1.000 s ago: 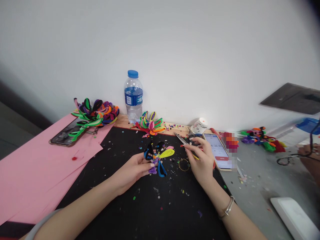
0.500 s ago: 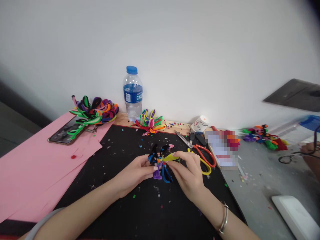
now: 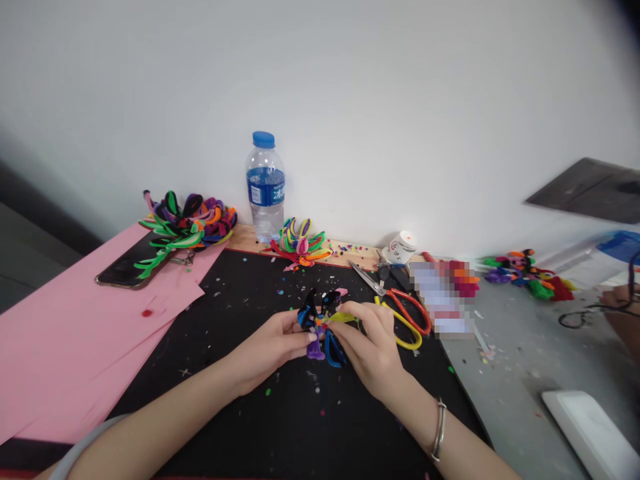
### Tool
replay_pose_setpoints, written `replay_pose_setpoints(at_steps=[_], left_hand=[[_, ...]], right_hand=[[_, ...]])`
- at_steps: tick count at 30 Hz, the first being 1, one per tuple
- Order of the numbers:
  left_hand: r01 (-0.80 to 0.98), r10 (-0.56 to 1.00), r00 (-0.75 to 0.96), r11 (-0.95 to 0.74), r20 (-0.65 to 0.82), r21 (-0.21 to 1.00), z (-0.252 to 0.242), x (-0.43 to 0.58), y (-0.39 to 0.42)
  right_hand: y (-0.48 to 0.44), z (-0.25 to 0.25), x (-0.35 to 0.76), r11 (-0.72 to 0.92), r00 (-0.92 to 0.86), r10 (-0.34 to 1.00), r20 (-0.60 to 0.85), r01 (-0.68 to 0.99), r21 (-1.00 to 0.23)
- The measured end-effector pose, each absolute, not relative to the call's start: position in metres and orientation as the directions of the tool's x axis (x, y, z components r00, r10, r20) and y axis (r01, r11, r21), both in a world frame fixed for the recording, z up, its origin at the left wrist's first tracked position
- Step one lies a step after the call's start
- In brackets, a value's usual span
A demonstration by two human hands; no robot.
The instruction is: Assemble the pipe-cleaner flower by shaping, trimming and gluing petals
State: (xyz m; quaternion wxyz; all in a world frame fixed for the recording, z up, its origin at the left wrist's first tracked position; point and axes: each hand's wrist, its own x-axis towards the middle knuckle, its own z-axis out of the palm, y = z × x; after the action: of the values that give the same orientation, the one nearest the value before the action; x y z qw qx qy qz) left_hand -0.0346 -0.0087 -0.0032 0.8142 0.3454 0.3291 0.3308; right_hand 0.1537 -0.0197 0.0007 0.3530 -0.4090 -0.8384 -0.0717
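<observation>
A flower-like bundle of bent pipe cleaners, with purple, blue, black and yellow loops, is held between my hands above a black mat. My left hand pinches it from the left, thumb on the purple loop. From the right, my right hand pinches the yellow pipe cleaner, whose inner end reaches the bundle's middle. Some fingertips of both hands are hidden behind the loops. Orange-handled scissors lie just beyond my right hand, near a yellow handle.
Pink sheets with a phone and a pipe-cleaner pile lie left. A water bottle, another bundle and a white cup line the wall. Another person's hand holds a dark cord at right. Scraps litter the mat.
My right hand has moved slightly left, closer to the bundle, and now covers more of the yellow pipe cleaner. My left hand stays almost still. The phone screen has gone darker.
</observation>
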Motion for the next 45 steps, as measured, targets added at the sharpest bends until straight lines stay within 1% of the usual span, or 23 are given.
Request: replay_pose_setpoints(at_steps=[5,14,24,31,37,45], left_hand=[[-0.319,0.768,0.557,0.548,-0.315,0.773,-0.0013,-0.0347,-0.0086],[-0.352,0.769,0.555,0.562,-0.317,0.748,0.0013,-0.0336,-0.0082],[-0.369,0.778,0.542,0.560,-0.317,0.742,0.0012,-0.0360,-0.0065],[-0.372,0.782,0.528,0.564,-0.331,0.738,0.0033,-0.0355,-0.0068],[-0.368,0.775,0.539,0.569,-0.329,0.736,0.0042,-0.0361,-0.0068],[-0.368,0.775,0.534,0.572,-0.337,0.733,0.0043,-0.0351,-0.0058]], right_hand=[[-0.0189,0.0013,0.1534,0.665,-0.419,0.632,0.651,0.725,-0.179],[-0.0188,0.0011,0.1534,0.668,-0.439,0.631,0.639,0.727,-0.160],[-0.0200,0.0007,0.1561,0.672,-0.431,0.630,0.646,0.719,-0.176],[-0.0199,0.0031,0.1548,0.677,-0.444,0.642,0.625,0.711,-0.191],[-0.0190,0.0059,0.1545,0.684,-0.457,0.635,0.623,0.708,-0.178],[-0.0194,0.0006,0.1571,0.675,-0.455,0.647,0.612,0.715,-0.183]])
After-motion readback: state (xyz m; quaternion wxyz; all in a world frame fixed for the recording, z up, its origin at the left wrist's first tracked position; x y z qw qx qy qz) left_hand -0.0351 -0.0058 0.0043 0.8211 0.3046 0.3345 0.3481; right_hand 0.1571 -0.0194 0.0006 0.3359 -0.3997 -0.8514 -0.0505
